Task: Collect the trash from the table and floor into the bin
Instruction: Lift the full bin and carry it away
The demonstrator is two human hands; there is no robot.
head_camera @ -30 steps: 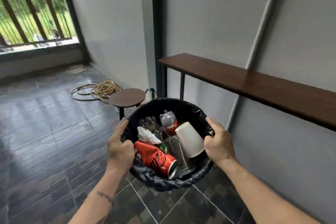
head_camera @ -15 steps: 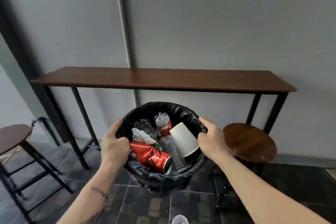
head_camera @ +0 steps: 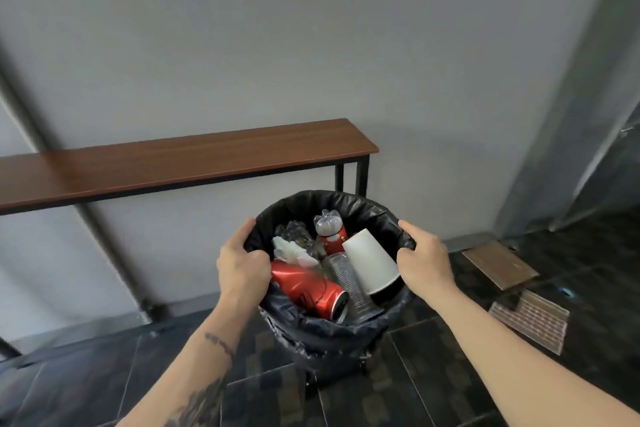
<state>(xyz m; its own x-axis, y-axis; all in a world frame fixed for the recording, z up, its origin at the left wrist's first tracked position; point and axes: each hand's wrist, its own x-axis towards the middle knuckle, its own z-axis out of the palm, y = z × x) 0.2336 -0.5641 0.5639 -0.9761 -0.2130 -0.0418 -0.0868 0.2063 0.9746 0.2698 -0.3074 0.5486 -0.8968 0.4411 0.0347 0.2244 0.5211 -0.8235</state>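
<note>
Left hand point(head_camera: 242, 265) grips the black-lined bin point(head_camera: 332, 329) rim at 9 o'clock, right hand point(head_camera: 424, 262) grips it at 3 o'clock. Inside: red can point(head_camera: 308, 291) at 7, white paper cup point(head_camera: 372, 262) at 3, plastic bottle point(head_camera: 330, 230) at 12. Wooden table point(head_camera: 180, 159) stands behind at 11.

Quick tally: one bin point(head_camera: 332, 333) lined with one black bag point(head_camera: 367, 208). Inside there's one red can point(head_camera: 308, 291), one white paper cup point(head_camera: 372, 262), one clear ribbed plastic cup point(head_camera: 348, 284), one plastic bottle with a red label point(head_camera: 330, 230), one crumpled white tissue point(head_camera: 289, 250), and what looks like one crushed clear plastic piece point(head_camera: 292, 230), hard to tell. Two hands are on the rim: left hand point(head_camera: 242, 263), right hand point(head_camera: 424, 262). One long wooden worktop point(head_camera: 173, 163) stands by the wall. Two flat things lie on the floor at right: one brown board point(head_camera: 498, 263) and one patterned mat point(head_camera: 530, 321).
</note>
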